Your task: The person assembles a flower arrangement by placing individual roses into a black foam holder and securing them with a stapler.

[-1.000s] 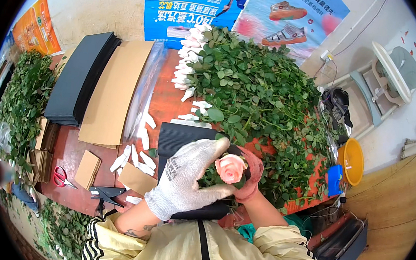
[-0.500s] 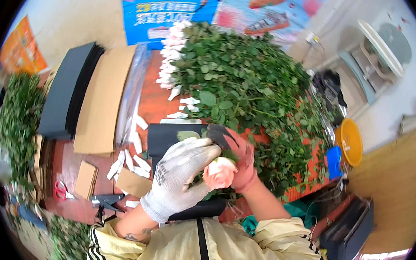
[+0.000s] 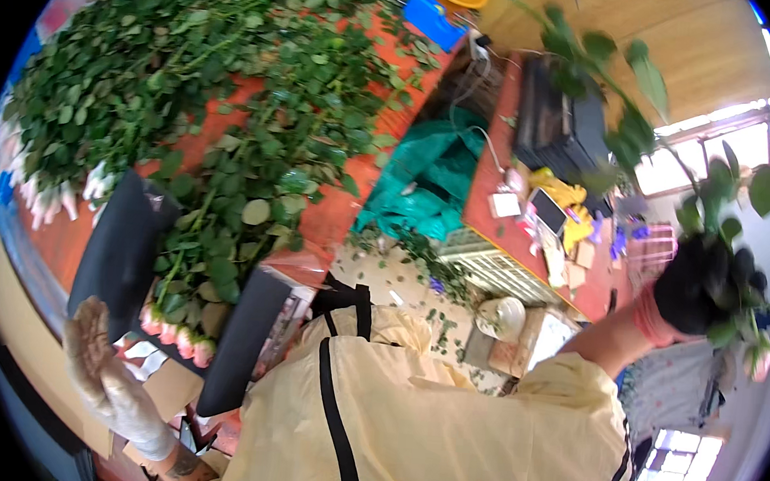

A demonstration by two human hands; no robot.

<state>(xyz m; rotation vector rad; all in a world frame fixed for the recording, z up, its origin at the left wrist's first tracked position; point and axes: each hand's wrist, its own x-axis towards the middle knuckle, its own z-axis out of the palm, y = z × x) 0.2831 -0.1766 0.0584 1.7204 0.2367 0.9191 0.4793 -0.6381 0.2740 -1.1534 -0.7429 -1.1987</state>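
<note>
Off to the right, my right hand [image 3: 707, 284], in a black and pink glove, is closed around the stem of a rose. The pink rose [image 3: 758, 360] hangs head down below the fist, while its long leafy stem stretches up and to the left. My left hand [image 3: 107, 377], in a whitish glove with a soiled palm, is held out at the lower left with fingers extended and nothing in it. Beside it stands a black padded block [image 3: 122, 242]. Between that block and a second black block [image 3: 246, 343] lies a row of pink roses [image 3: 178, 337], stems pointing away from me.
A large heap of leafy stems [image 3: 165, 51] covers the red table [image 3: 324, 213], with white-sleeved blooms [image 3: 44, 200] at its left edge. Green plastic sheeting [image 3: 417, 175] hangs beside the table. A red side table [image 3: 496, 209] holds a phone [image 3: 548, 211] and yellow cloth. Leaf litter covers the floor.
My view has swung to the right. The right hand has carried the rose away from the black blocks, out to the right. My left hand has let go of it and opened.
</note>
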